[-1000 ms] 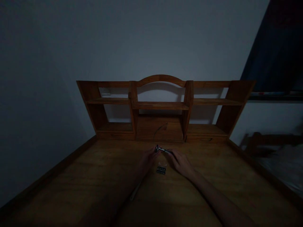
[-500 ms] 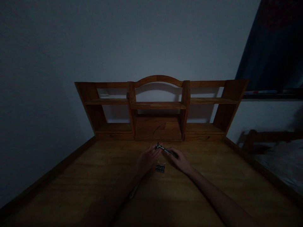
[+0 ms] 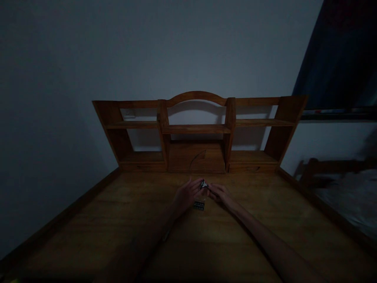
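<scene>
Tool [image 3: 205,185] sits just beyond the dark case [image 3: 199,205], held in the closed grip of the right hand [image 3: 223,195], less shaft exposed than before, bringing the left hand [image 3: 186,195], hold indeterminable, closer to the right.

Inscriptions: none I can read. Item, small dark case [image 3: 199,206], near: pale specks, too small and dim for me to tell whether they are print. Item, razor-like tool [image 3: 204,184], on its far side: no lettering legible.
</scene>
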Available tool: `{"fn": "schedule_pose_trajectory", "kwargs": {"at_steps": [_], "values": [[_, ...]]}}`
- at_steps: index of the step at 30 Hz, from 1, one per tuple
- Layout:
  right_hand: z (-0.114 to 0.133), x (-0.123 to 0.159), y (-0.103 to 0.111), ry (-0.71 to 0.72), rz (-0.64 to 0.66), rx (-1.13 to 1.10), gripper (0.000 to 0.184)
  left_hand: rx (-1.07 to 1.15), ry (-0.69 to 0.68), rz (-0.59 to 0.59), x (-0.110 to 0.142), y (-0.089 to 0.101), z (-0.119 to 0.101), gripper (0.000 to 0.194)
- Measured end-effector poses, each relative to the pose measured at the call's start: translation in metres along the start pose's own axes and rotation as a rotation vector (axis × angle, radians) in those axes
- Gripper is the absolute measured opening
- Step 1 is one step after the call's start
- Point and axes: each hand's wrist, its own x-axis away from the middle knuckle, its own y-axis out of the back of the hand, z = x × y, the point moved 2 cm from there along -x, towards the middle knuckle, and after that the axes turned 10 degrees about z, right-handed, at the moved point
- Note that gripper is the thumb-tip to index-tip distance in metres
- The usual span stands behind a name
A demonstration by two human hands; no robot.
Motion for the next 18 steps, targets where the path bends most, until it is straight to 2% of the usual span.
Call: {"fn": "schedule_pose_trajectory", "kwargs": {"at_steps": [4, 12, 15, 18], "values": [[0.004, 0.002, 0.000, -0.041, -0.014, 0.132, 0.049, 0.050, -0.004, -0.009, 0.001, -0.002, -0.001, 0.049], [-0.003, -0.001, 0.007, 0.008, -0.075, 0.375, 0.051, 0.068, 0.051, 0.070, 0.005, -0.023, -0.007, 0.060], [-0.002, -0.001, 0.008, 0.017, -0.107, 0.423, 0.051, 0.044, 0.058, 0.085, 0.006, -0.025, -0.007, 0.065], [0.000, 0.000, 0.009, 0.033, -0.130, 0.446, 0.051, -0.077, 0.049, 0.060, 0.005, -0.019, -0.005, 0.056]]}}
